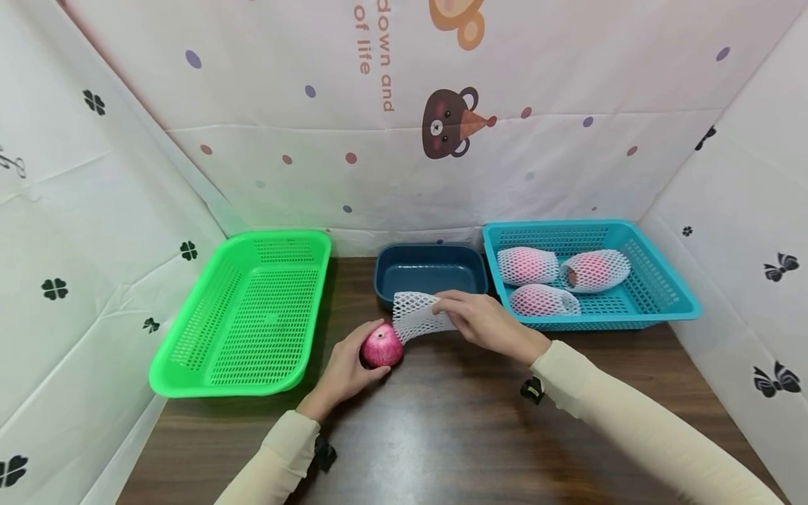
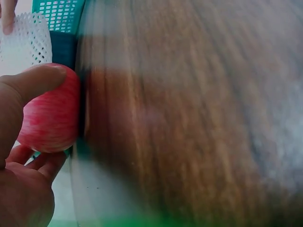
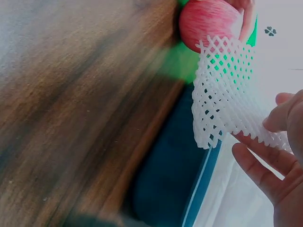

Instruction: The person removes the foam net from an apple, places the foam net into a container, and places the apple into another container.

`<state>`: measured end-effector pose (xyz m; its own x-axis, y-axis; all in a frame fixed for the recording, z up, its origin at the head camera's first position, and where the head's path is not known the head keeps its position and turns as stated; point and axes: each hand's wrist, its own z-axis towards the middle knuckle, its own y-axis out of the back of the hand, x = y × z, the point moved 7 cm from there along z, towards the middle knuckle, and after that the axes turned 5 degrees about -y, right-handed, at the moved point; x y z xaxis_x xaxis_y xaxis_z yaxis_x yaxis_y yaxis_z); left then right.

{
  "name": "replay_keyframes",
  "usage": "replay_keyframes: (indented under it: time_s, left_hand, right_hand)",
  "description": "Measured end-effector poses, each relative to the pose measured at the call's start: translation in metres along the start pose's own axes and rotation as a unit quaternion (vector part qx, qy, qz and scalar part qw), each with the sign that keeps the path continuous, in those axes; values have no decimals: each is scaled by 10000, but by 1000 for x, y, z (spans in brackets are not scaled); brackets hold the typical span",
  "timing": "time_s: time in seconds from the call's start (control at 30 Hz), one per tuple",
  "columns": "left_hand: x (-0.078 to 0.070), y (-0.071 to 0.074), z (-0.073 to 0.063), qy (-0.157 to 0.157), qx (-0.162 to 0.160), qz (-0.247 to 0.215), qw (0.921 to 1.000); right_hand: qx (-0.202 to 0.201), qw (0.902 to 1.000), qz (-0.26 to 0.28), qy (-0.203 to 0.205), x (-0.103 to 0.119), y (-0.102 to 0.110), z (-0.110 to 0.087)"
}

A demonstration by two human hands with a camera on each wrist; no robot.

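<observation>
In the head view a red apple (image 1: 382, 345) sits near the middle of the table, and my left hand (image 1: 346, 372) holds it with thumb and fingers curled round its side. The left wrist view shows the apple (image 2: 52, 113) between the thumb and the other fingers. My right hand (image 1: 476, 319) pinches one end of a white foam net sleeve (image 1: 416, 315). In the right wrist view the net (image 3: 222, 90) looks hollow, and its far end meets or overlaps the apple (image 3: 208, 23); whether they touch I cannot tell.
A green basket (image 1: 312, 308) stands at the left. Behind the hands is a dark blue tray (image 1: 432, 249). At the right, a turquoise basket (image 1: 663, 308) holds several net-wrapped fruits (image 1: 527, 266). Patterned white cloth (image 1: 379, 182) hangs at the back and sides.
</observation>
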<state>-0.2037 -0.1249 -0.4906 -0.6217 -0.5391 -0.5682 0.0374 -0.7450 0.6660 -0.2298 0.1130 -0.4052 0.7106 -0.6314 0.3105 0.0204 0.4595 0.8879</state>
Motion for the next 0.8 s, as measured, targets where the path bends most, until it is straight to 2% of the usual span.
replay_keyframes:
  time_s: [0.2, 0.37, 0.8]
  left_hand:
    - [1, 0, 7, 377, 184, -19, 9991]
    - [4, 0, 7, 720, 352, 103, 9967]
    - [3, 1, 10, 799, 423, 247, 9956]
  right_hand:
    - [-223, 9997, 62, -3, 1, 8, 6]
    - [-260, 9996, 92, 17, 0, 13, 10]
    - [-779, 9964, 323, 4, -1, 14, 31]
